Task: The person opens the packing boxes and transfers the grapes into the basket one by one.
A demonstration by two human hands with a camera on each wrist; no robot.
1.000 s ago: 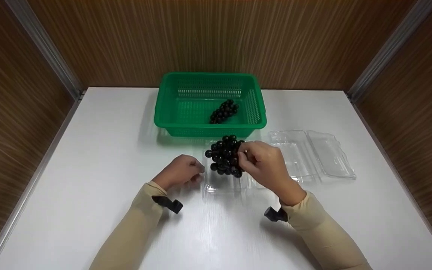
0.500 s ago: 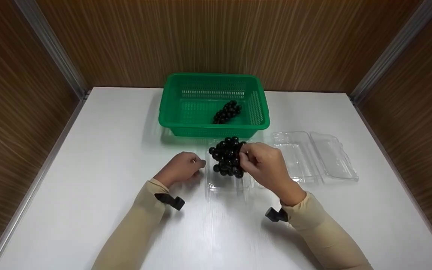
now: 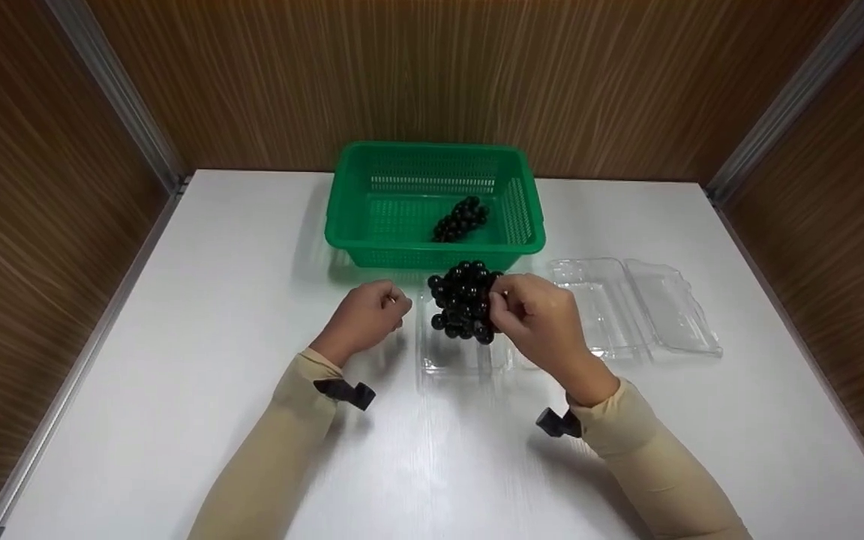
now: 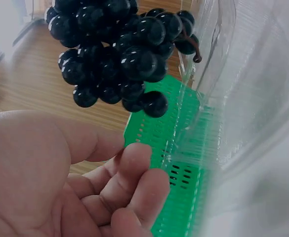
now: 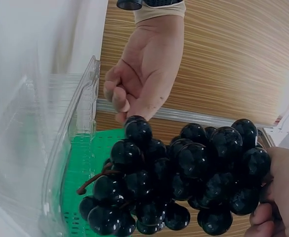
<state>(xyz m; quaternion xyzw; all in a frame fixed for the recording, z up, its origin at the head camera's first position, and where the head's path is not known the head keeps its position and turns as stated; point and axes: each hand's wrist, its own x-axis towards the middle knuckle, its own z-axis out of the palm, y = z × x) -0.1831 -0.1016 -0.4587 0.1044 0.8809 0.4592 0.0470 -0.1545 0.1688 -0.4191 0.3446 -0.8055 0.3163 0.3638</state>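
Note:
My right hand (image 3: 544,319) pinches one end of a bunch of dark grapes (image 3: 463,296) and holds it up over a clear plastic clamshell container (image 3: 443,366). In the right wrist view the bunch (image 5: 174,177) spreads across the lower half, its brown stem (image 5: 97,178) sticking out on the far side from my fingers. My left hand (image 3: 364,316) hovers to the left of the container, fingers loosely curled and nothing in them. Seen from the left wrist, the grapes (image 4: 109,54) hang just beyond that hand's fingertips, apart from them.
Behind the hands stands a green perforated basket (image 3: 432,246) with another bunch of dark grapes (image 3: 462,219) inside. A second clear clamshell container (image 3: 604,311) lies open at the right, its lid (image 3: 672,307) folded out. Wood-grain walls (image 3: 432,75) enclose the white table (image 3: 252,247) on three sides.
The left hand has risen slightly toward the back, away from the container's edge. The right hand still holds the grapes, which have turned and lifted a little.

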